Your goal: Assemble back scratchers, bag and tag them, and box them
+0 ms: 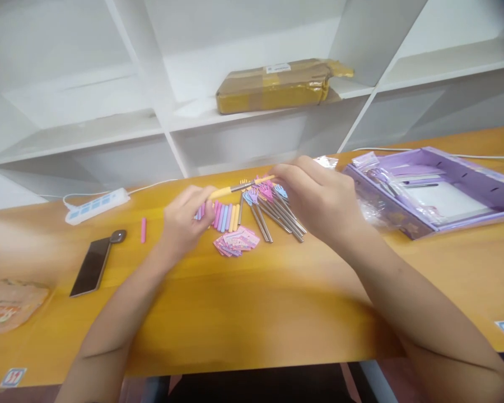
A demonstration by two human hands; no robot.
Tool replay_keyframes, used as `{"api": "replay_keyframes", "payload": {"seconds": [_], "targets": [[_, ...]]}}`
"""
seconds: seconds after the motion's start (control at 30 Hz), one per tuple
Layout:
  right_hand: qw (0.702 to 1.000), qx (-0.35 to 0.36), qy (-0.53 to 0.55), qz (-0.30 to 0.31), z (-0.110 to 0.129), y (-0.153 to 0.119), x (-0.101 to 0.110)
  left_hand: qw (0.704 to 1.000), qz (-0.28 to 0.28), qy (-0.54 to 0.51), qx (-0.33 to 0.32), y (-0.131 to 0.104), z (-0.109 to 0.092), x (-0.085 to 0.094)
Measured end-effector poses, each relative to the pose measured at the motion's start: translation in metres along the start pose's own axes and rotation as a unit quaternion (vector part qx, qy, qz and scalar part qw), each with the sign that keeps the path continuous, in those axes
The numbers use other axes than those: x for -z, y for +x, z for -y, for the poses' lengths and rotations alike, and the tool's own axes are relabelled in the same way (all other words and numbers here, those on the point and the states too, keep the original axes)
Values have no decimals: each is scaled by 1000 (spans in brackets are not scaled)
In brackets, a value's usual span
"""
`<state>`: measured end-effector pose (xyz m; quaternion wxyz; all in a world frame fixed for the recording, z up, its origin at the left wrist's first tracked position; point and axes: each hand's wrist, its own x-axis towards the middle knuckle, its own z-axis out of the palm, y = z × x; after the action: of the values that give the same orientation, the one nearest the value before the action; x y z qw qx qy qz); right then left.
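Observation:
A small telescopic back scratcher (240,187) with a yellow grip and metal rod is stretched between my hands above the table. My left hand (183,219) is closed around its yellow grip. At the other end, my right hand (319,193) pinches the yellow tip, partly hidden by the fingers. Beneath them lie several metal rods (283,215) with hand-shaped heads in blue, purple and pink. A row of coloured grip tubes (225,217) in purple, blue and yellow sits near my left fingers. In front of the tubes is a loose pile of pink printed cards (236,242).
A purple box (434,226) with plastic-wrapped items stands at the right. On the left are a pink tube (143,230), a phone (91,267), a power strip (96,206) and an orange plastic bag (12,305). A taped carton (273,89) rests on the shelf behind.

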<state>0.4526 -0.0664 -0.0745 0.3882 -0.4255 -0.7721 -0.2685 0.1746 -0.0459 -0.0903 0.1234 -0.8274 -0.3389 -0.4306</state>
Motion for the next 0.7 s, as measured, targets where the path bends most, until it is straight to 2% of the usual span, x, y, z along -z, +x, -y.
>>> {"api": "replay_keyframes", "payload": {"seconds": [0.1,0.2,0.3,0.47,0.7], "targets": [[998,13,36,50,-7,1,11,998,-16,44,-40,5,7,19],[996,24,46,75,-12,2,19,997,9,69,-40,8,7,34],[996,36,35,77,-12,3,20,995,37,86,-35,11,4,43],[996,39,15,78,-9,1,19,994,41,93,-51,12,1,45],[993,88,-9,80,-7,0,20,993,62,60,-82,8,-2,39]]}}
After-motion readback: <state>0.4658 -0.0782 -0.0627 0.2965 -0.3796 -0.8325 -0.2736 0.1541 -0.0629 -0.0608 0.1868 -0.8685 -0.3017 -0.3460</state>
